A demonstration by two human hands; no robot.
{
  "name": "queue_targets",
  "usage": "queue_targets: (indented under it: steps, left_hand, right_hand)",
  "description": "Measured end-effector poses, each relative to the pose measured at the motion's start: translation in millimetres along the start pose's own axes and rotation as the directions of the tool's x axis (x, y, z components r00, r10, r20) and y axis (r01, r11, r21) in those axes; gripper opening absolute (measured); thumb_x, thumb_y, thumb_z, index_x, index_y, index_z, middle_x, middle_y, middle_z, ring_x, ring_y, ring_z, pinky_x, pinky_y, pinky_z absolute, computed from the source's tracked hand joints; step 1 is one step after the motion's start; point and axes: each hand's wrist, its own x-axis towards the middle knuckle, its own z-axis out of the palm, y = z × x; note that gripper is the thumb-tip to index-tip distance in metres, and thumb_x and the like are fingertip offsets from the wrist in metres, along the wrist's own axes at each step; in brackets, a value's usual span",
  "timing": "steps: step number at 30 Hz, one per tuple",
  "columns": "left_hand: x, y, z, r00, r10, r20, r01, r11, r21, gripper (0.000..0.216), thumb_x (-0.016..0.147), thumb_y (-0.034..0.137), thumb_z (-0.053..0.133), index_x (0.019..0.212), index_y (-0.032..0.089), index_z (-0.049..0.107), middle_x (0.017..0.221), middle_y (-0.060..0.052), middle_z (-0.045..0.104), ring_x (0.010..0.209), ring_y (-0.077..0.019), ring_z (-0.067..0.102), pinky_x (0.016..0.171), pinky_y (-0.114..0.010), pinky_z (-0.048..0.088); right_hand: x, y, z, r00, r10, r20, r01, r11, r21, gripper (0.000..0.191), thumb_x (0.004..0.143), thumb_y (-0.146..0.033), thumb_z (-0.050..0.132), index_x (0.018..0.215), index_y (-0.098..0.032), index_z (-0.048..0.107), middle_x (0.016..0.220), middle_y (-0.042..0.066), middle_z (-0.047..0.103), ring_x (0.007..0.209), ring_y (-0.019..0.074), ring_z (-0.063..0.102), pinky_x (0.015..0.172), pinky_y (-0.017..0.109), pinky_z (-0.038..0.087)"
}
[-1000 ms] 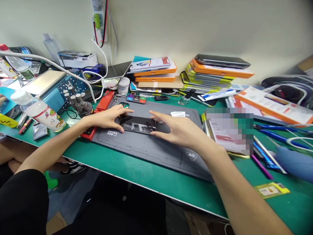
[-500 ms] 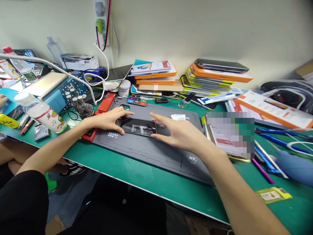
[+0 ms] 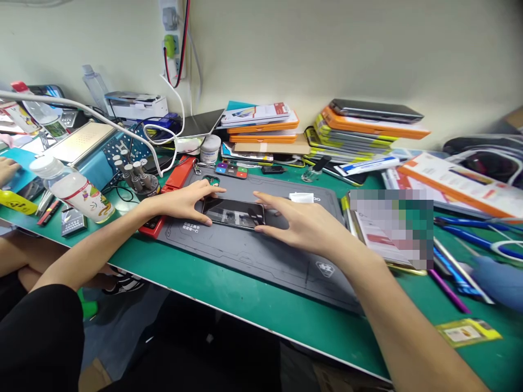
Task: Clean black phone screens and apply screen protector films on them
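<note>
Leftward of phone (image 3: pixel 234 213), tools (image 3: pixel 129 171) in holder (image 3: pixel 152 188).

Small white characters (image 3: pixel 191 226) and a shield sign (image 3: pixel 326 268) are showing on the mat (image 3: pixel 261 253); neither is reading clearly.

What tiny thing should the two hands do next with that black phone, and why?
Maybe gently steady the black phone by its two ends. The left hand is at one end and the right hand at the other, so both sides could share the job. I can't tell how firmly they're holding it.
</note>
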Motion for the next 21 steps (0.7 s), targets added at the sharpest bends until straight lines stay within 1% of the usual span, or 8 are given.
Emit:
queue_targets:
  steps: [5, 14, 21]
  left_hand:
    - [-0.2, -0.3, 0.0, 1.0, 0.008, -0.001, -0.008, 1.0, 0.0, 0.091, 0.087, 0.059, 0.078, 0.165, 0.032, 0.039, 0.141, -0.011, 0.053, 0.135, -0.0321, 0.054, 0.117, -0.046, 0.044]
    - [-0.5, -0.9, -0.2, 1.0, 0.02, -0.001, -0.02, 1.0, 0.007, 0.091, 0.088, 0.059, 0.078, 0.165, 0.032, 0.037, 0.141, -0.011, 0.052, 0.136, -0.0318, 0.053, 0.118, -0.047, 0.044]
    - [-1.6, 3.0, -2.6, 1.0, 0.019, -0.011, -0.019, 1.0, -0.002, 0.09, 0.088, 0.056, 0.079, 0.165, 0.031, 0.039, 0.141, -0.011, 0.053, 0.133, -0.0307, 0.055, 0.115, -0.045, 0.046]
  right_hand:
    - [-0.3, -1.0, -2.2, 1.0, -0.005, 0.006, 0.005, 1.0, 0.015, 0.074, 0.101, -0.046, 0.066, 0.168, -0.027, 0.04, 0.149, 0.011, 0.069, 0.121, 0.0381, 0.076, 0.097, 0.059, 0.065]
    - [-1.0, -1.5, -4.1, 1.0, -0.008, 0.002, 0.008, 1.0, 0.017, 0.073, 0.101, -0.047, 0.065, 0.167, -0.027, 0.042, 0.147, 0.012, 0.071, 0.119, 0.0387, 0.077, 0.096, 0.06, 0.065]
    - [0.1, -2.3, -4.6, 1.0, 0.007, 0.022, -0.007, 1.0, 0.005, 0.074, 0.1, -0.049, 0.066, 0.166, -0.025, 0.043, 0.145, 0.012, 0.073, 0.121, 0.0379, 0.076, 0.096, 0.057, 0.064]
